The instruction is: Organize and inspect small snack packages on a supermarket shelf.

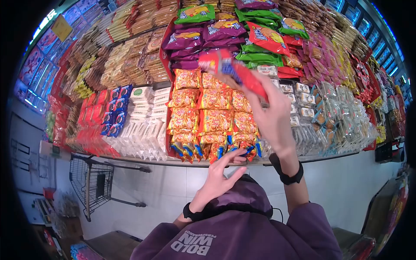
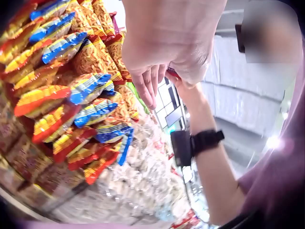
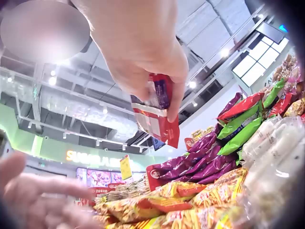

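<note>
My right hand pinches a red and blue snack packet by one end, above the display. The packet is blurred in the head view; the right wrist view shows its red, white and dark blue sides hanging from the fingers. Beneath it lie rows of orange-and-yellow noodle snack packets. My left hand, fingers loosely extended and holding nothing, is by the front edge of these rows. In the left wrist view the left hand passes beside their blue and red ends.
Purple bags, green bags and a red bag are piled behind the noodle packets. White-wrapped packs stand to the left, clear-wrapped packs to the right. A shopping cart is on the floor at left.
</note>
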`<move>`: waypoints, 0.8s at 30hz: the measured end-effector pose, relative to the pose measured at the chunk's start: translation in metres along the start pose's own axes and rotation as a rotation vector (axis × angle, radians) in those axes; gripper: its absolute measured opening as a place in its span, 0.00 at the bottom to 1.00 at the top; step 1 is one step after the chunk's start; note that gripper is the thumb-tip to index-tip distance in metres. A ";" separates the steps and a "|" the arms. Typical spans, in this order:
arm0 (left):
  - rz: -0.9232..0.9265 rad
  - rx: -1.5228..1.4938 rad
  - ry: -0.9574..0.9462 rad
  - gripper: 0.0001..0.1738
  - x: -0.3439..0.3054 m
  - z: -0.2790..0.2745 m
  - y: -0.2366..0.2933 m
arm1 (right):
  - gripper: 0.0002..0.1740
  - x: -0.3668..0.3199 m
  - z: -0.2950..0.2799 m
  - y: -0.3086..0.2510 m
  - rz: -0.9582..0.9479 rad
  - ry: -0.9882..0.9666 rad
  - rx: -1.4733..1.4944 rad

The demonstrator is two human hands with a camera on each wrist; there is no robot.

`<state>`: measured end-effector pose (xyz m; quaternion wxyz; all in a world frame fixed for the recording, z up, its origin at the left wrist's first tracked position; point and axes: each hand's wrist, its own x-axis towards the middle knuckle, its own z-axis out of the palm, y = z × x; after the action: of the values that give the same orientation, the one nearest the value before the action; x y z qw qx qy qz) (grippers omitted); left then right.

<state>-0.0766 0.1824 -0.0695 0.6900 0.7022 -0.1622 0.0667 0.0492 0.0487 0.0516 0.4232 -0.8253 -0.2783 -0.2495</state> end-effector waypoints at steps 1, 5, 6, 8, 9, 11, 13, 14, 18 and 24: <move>-0.044 -0.199 0.049 0.37 0.002 0.001 0.008 | 0.22 -0.011 -0.003 -0.004 -0.139 0.010 -0.052; 0.040 -0.524 0.252 0.43 -0.006 -0.009 0.003 | 0.31 -0.064 0.009 -0.024 -0.365 -0.276 -0.087; -0.114 -0.553 0.384 0.40 -0.008 -0.012 0.001 | 0.29 -0.071 0.015 -0.023 -0.428 -0.364 -0.099; -0.424 -0.598 0.651 0.34 -0.011 -0.018 0.000 | 0.26 -0.080 0.019 -0.033 -0.328 -0.485 0.004; -0.394 -0.599 0.717 0.28 -0.008 -0.020 -0.003 | 0.26 -0.082 0.019 -0.033 -0.313 -0.530 0.056; -0.305 -0.484 0.791 0.28 -0.004 -0.023 0.002 | 0.26 -0.074 0.015 -0.029 -0.287 -0.508 0.097; -0.242 -0.522 0.852 0.26 -0.007 -0.027 0.007 | 0.27 -0.063 0.014 -0.022 -0.233 -0.442 0.079; -0.209 -0.540 0.884 0.25 -0.009 -0.028 0.009 | 0.28 -0.055 0.017 -0.016 -0.188 -0.405 0.008; -0.150 -0.509 0.927 0.27 -0.013 -0.034 0.007 | 0.30 -0.035 0.044 0.002 -0.045 -0.290 -0.230; -0.158 -0.429 0.945 0.26 -0.018 -0.037 0.008 | 0.35 -0.041 0.082 0.020 -0.073 -0.327 -0.383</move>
<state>-0.0915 0.2211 -0.0661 0.8191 0.4487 0.2102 0.2890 0.0471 0.0974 -0.0285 0.1991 -0.9092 -0.3202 -0.1763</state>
